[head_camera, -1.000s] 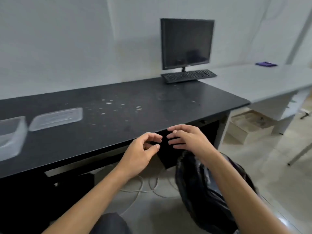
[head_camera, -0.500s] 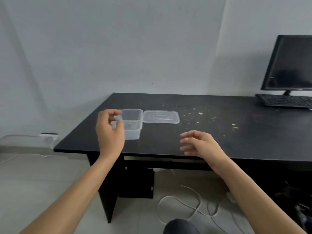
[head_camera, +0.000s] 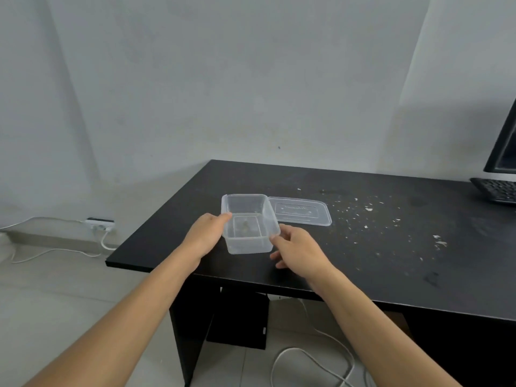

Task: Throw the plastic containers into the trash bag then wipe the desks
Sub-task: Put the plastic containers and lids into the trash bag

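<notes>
A clear plastic container (head_camera: 247, 219) stands open-topped near the left end of the black desk (head_camera: 363, 261), with a few scraps in its bottom. Its clear lid (head_camera: 300, 211) lies flat just to its right. My left hand (head_camera: 205, 236) rests against the container's left wall, thumb at the rim. On the other side, my right hand (head_camera: 297, 248) touches the near right corner with its fingertips. Whether either hand grips the container firmly is unclear. The trash bag is out of view.
White crumbs (head_camera: 371, 210) are scattered over the desk right of the lid. A keyboard (head_camera: 495, 189) and a monitor's edge (head_camera: 502, 146) sit at the far right. On the floor lie a power strip (head_camera: 100, 223) by the wall and white cables (head_camera: 315, 356) under the desk.
My view has swung left from the trash bag to the container. Both hands have moved forward from the desk's front edge onto the container's two sides.
</notes>
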